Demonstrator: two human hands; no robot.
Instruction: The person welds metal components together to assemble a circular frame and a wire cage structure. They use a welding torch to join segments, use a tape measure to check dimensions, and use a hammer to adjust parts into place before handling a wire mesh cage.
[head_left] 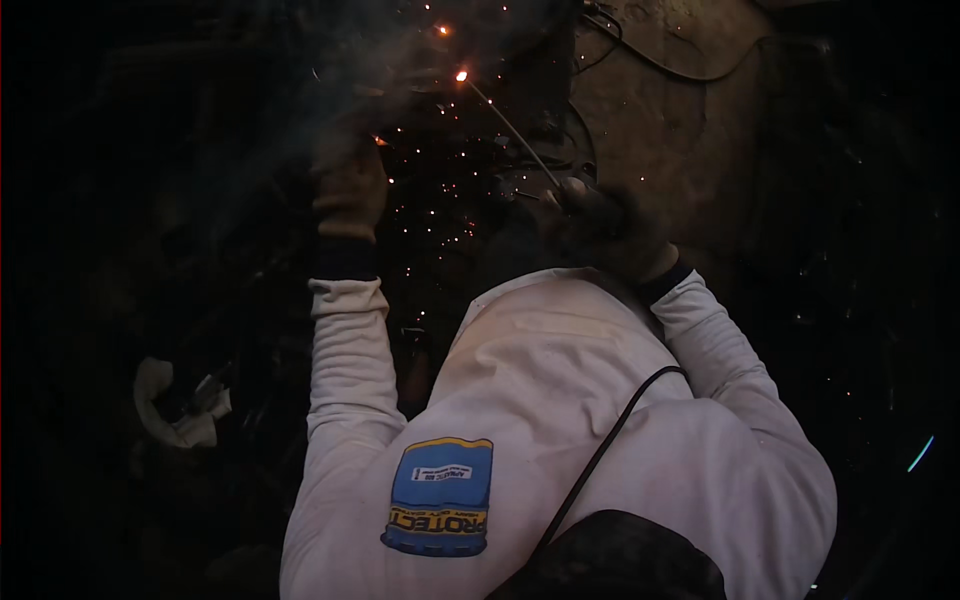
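Observation:
My right hand (605,225), in a dark glove, is closed round an electrode holder (567,196), most of which the fingers and the dark hide. A thin welding rod (515,133) runs from it up and to the left. The rod's tip (461,77) glows bright orange, with sparks scattering below it. To the left, my left hand (350,190) in a brownish glove reaches forward beside the sparks. Its fingers are lost in smoke and shadow, so I cannot tell what it touches. The surface at the glowing tip is too dark to make out.
A brownish plate-like surface (690,130) lies at the upper right, with a dark cable (690,76) curving across it. Another black cable (608,436) crosses my light shirt. A pale curved scrap (170,415) lies at the lower left. Smoke drifts at the upper left.

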